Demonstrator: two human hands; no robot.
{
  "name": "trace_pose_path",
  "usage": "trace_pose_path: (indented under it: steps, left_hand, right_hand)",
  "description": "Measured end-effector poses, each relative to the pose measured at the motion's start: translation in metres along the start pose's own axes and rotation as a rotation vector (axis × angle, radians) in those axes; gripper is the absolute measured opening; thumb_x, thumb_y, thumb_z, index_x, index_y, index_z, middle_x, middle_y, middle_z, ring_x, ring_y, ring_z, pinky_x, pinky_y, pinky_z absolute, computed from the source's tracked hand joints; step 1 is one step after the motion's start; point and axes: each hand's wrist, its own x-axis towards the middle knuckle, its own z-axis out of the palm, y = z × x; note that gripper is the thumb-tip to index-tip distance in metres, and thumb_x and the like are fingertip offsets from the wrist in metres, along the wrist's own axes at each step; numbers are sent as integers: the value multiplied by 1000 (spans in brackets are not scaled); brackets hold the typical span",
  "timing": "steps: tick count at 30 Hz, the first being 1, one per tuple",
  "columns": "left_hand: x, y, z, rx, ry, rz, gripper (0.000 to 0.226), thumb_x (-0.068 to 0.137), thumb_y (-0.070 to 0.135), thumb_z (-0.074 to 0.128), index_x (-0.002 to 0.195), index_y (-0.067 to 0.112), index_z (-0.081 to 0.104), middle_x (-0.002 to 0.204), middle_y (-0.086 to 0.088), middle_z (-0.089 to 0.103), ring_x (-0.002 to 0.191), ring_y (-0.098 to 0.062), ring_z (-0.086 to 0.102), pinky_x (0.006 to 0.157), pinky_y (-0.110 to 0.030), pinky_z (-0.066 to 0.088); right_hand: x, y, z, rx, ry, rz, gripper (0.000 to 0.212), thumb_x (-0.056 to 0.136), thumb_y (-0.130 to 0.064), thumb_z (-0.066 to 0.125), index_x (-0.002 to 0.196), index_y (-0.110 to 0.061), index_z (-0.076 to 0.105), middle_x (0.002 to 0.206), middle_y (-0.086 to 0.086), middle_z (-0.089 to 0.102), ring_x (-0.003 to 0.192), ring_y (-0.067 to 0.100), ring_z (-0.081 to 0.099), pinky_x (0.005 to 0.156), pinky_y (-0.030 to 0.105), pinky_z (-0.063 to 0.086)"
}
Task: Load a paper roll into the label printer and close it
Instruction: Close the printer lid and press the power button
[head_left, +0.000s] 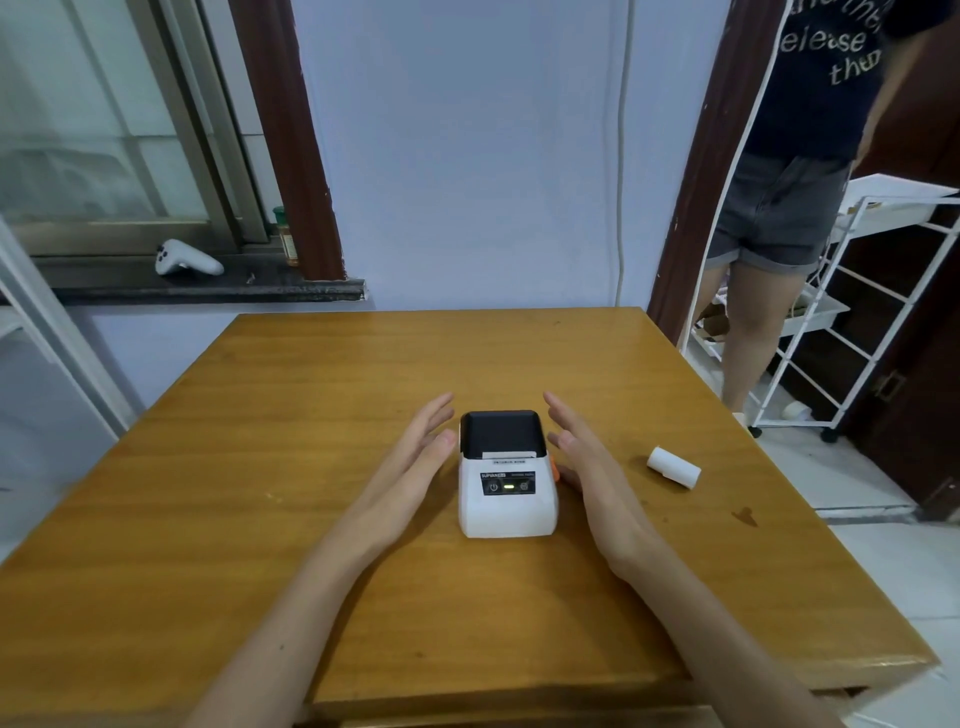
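Note:
A small white label printer (506, 499) with a black lid stands mid-table, lid down, a green light lit on its front panel and an orange button on its right side. My left hand (415, 457) hovers open just left of it, fingers straight. My right hand (582, 457) is open close to its right side, near the orange button. Neither hand holds anything. A white paper roll (674, 466) lies on its side on the table, to the right of my right hand.
The wooden table (363, 571) backs onto a pale wall. A person (795, 182) stands at the far right beside a white wire rack (852, 322). A white controller (187, 258) and a jar (287, 236) rest on the window sill at left.

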Motion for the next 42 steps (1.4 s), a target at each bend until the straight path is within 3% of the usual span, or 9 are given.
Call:
trace_pose_path:
  steps: [5, 10, 19, 26, 32, 35, 42]
  left_hand:
    - [0, 2, 0, -9, 3, -3, 56, 94, 59, 42, 147, 45, 30, 153, 18, 38, 135, 7, 39, 101, -15, 34]
    - [-2, 5, 1, -13, -6, -7, 61, 89, 55, 42, 148, 43, 31, 151, 19, 40, 128, 15, 41, 95, -10, 37]
    - [-2, 4, 1, 3, -7, -6, 57, 91, 53, 43, 147, 43, 34, 150, 20, 42, 129, 12, 45, 99, -12, 36]
    - [-3, 5, 1, -7, 7, -12, 58, 89, 55, 43, 146, 44, 35, 149, 20, 43, 129, 9, 46, 99, -14, 36]
    - [-1, 4, 2, -15, 0, -12, 57, 91, 52, 48, 146, 40, 37, 149, 17, 45, 131, 4, 47, 104, -17, 36]
    - [0, 1, 1, -15, 0, -16, 51, 97, 45, 50, 146, 38, 38, 148, 17, 45, 134, 0, 45, 108, -20, 35]
    - [-2, 7, 2, -8, -3, -7, 55, 94, 44, 46, 147, 37, 37, 147, 19, 44, 134, 3, 44, 98, -10, 37]
  right_hand:
    - [0, 0, 1, 6, 7, -11, 59, 86, -63, 33, 144, -51, 33, 128, -45, 40, 137, -6, 35, 119, 41, 29]
    - [0, 1, 1, 7, 10, -12, 62, 83, -66, 33, 144, -51, 34, 132, -41, 41, 139, -3, 34, 119, 43, 28]
    - [0, 2, 0, 17, 6, -2, 62, 82, -68, 34, 142, -54, 33, 136, -36, 40, 141, 0, 33, 119, 45, 28]
    - [-1, 0, 1, 28, 1, -8, 64, 82, -68, 34, 144, -51, 34, 130, -43, 41, 139, -3, 34, 119, 43, 28]
    - [-1, -1, 0, 22, -14, 6, 53, 89, -56, 34, 142, -51, 34, 109, -57, 49, 118, -24, 43, 115, 33, 32]
    - [-1, 0, 0, 25, -2, 6, 55, 90, -55, 34, 144, -49, 34, 118, -50, 48, 123, -20, 42, 115, 33, 33]
    - [-1, -2, 1, 35, -4, 5, 58, 89, -55, 34, 146, -45, 33, 128, -40, 44, 129, -12, 39, 116, 34, 32]
